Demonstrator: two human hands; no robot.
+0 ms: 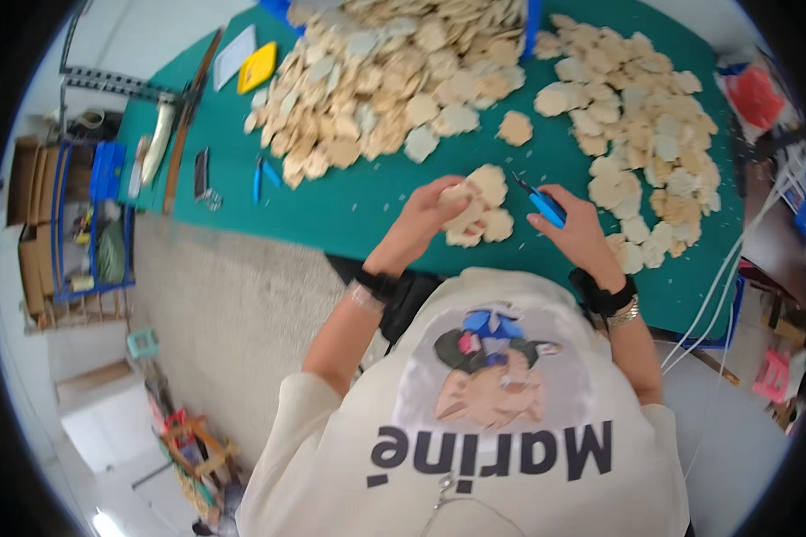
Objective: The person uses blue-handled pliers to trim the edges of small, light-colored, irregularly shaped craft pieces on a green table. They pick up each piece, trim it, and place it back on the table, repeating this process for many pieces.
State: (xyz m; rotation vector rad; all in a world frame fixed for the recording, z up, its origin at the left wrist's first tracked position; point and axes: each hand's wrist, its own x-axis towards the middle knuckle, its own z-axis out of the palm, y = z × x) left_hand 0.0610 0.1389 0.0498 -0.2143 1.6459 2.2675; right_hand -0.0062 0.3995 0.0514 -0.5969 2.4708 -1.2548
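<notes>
Fingers of left hand (414, 224) pinched on a beige cluster (488, 185) near the edge of the green table (318, 210); right hand (584, 229) curled round blue snips (548, 209), tips near the cluster, blade gap unclear. Risk: a slip could nick left fingers; loose pinch could drop pieces. Writing: big dark upside-down lettering on shirt (497, 456); no brand legible.

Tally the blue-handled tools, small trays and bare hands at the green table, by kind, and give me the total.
Blue-handled tools: 2 (held tool in the right hand; lying tool on the green table)
Trays: 2 (white tray; yellow tray)
Hands: 2 (left hand; right hand)
Total: 6
</notes>
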